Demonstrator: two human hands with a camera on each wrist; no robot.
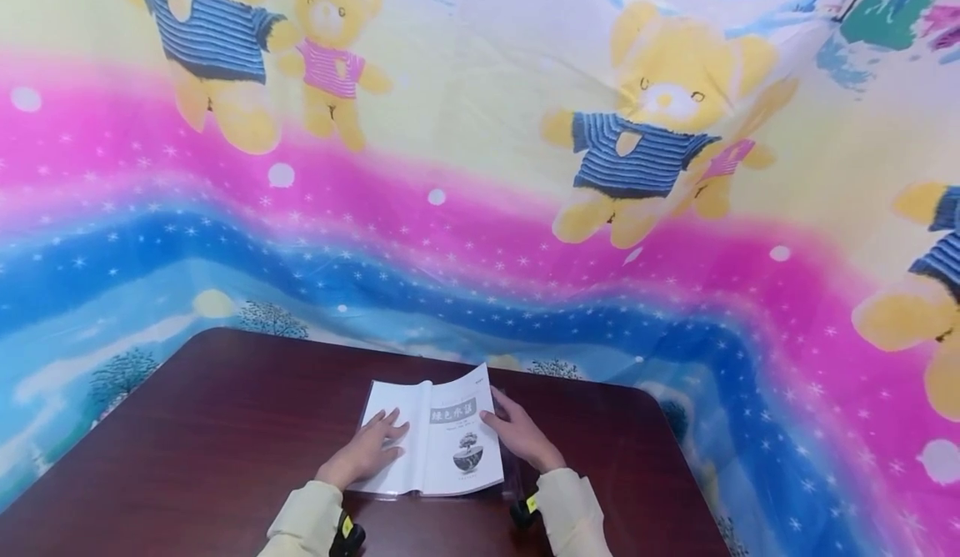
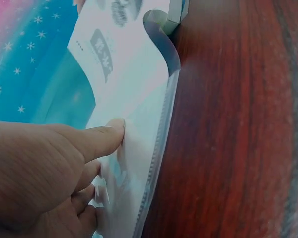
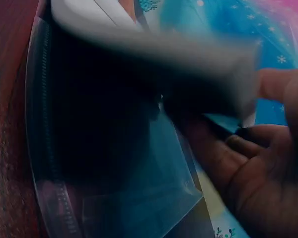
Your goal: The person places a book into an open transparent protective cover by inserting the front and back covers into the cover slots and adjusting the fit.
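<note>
The right hand (image 1: 523,434) has its grip on the outer edge of an open book (image 1: 429,449), the thumb on the printed page and the fingers reaching behind the pages. The right wrist view, dark and blurred, shows the edge of the page block between thumb and fingers. The grip of the left hand (image 1: 363,450) is released: its fingers are spread and rest on the blank left side, the thumb touching the surface.

The book lies between the two hands on the dark red-brown counter (image 1: 225,424), near its front edge. A clear plastic cover (image 2: 156,148) with a ribbed seam runs along its lower edge and shows past the pages on the right. The right page bears a grey title band (image 1: 453,412) with white characters and, below it, a tree growing from a bowl-like half globe (image 1: 468,457). That page's top outer corner rises.

Pale sleeves (image 1: 573,507) cover the forearms, and a black device (image 1: 347,534) with a yellow label sits at each wrist. Behind the counter hangs a cloth (image 1: 450,248) in blue, pink and cream, printed with snowflakes and yellow bears (image 1: 630,153) in striped shirts.
</note>
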